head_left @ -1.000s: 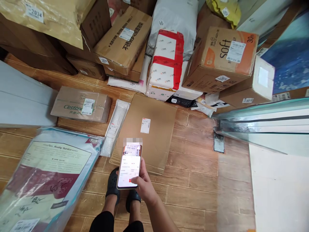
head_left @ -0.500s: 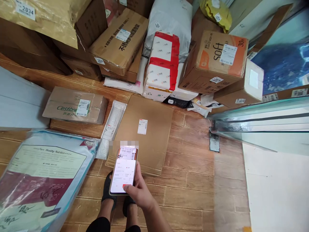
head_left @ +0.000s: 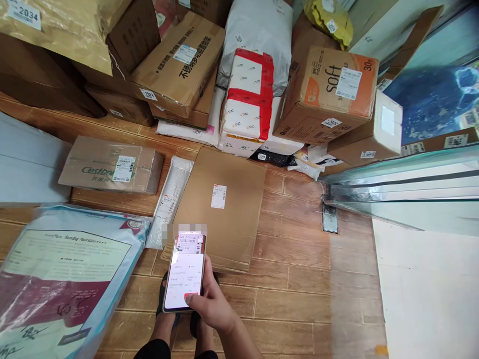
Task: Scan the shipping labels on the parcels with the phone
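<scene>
My right hand [head_left: 214, 301] holds a smartphone [head_left: 184, 274] upright, its thumb on a red button low on the bright screen. The screen's upper part shows a barcode label. Behind the phone, a flat brown cardboard parcel [head_left: 232, 224] with a white shipping label [head_left: 218, 196] lies on the floor. A bubble-wrapped long parcel [head_left: 170, 197] lies along its left side. My left hand is out of the picture.
A Cestbon carton [head_left: 108, 167] and a large plastic-wrapped bag [head_left: 75, 269] lie at left. Stacked along the back are a brown box [head_left: 179, 65], a red-taped white box [head_left: 245, 102] and a "soft" carton [head_left: 325, 94]. A glass door [head_left: 404, 174] stands at right on wooden floor.
The phone and my right hand have moved slightly left and down in the picture. The surrounding parcels have shifted a little left with the camera. The thumb stays on the red button.
</scene>
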`<control>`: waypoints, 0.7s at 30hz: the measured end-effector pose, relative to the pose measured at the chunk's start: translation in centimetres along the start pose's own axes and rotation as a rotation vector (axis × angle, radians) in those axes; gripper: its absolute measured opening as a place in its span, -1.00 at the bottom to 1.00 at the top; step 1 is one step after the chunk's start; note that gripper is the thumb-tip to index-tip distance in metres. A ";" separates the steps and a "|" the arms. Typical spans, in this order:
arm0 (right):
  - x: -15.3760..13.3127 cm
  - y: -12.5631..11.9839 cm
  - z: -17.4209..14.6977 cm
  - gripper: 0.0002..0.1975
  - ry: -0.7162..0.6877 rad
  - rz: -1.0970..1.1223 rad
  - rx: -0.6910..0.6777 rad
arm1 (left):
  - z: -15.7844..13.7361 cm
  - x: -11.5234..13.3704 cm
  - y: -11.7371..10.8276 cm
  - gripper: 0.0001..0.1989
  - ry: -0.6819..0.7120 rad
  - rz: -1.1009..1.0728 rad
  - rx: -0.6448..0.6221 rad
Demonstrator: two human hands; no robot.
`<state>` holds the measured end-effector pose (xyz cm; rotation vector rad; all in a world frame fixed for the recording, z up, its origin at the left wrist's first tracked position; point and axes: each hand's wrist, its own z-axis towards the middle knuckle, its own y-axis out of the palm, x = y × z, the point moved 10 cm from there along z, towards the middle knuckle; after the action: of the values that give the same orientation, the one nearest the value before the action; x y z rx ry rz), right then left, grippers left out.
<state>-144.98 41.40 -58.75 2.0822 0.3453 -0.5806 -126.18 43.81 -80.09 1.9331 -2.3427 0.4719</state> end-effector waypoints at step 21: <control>-0.4 0.1 0.5 -0.26 -0.004 -0.004 0.002 | -0.3 -0.4 0.3 -0.83 0.010 0.054 -0.053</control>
<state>-145.45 40.88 -58.70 2.0824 0.3467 -0.5882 -126.48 44.35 -79.93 1.8449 -2.3817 0.4172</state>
